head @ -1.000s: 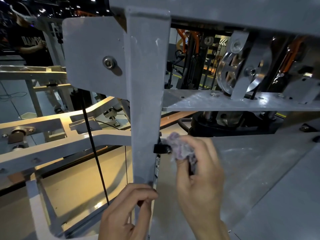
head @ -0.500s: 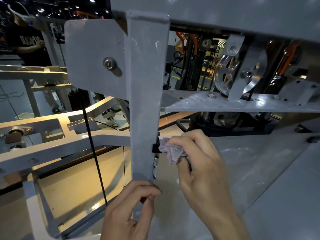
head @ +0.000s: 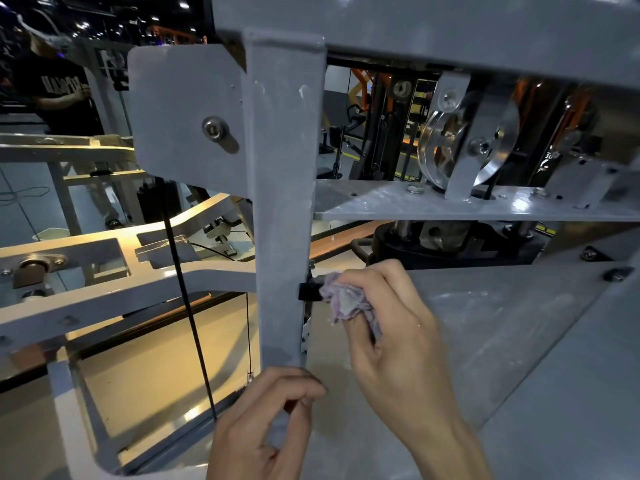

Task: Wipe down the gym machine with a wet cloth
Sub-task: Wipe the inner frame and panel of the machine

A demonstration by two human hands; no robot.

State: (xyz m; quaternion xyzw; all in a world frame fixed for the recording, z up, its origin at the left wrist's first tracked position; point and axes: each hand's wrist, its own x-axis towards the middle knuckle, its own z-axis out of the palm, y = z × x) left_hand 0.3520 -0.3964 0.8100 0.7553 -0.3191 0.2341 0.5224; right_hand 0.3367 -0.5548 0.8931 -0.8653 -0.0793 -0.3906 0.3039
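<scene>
A grey upright post [head: 282, 188] of the gym machine stands right in front of me. My left hand [head: 266, 427] grips the post near its lower end, fingers curled round it. My right hand [head: 398, 337] holds a crumpled pale purple cloth [head: 346, 299] bunched in its fingers. The cloth presses against a small black knob [head: 307, 292] on the post's right edge.
A grey shelf plate [head: 450, 204] carries a shiny pulley wheel [head: 446, 147] to the upper right. A black cable [head: 183, 289] runs down at the left past white frame arms [head: 121, 292]. Another person [head: 59, 88] stands far left. Grey sloped panels [head: 519, 323] lie behind my right hand.
My right hand with the cloth has shifted slightly up and left against the black knob. My left hand keeps its grip on the post.
</scene>
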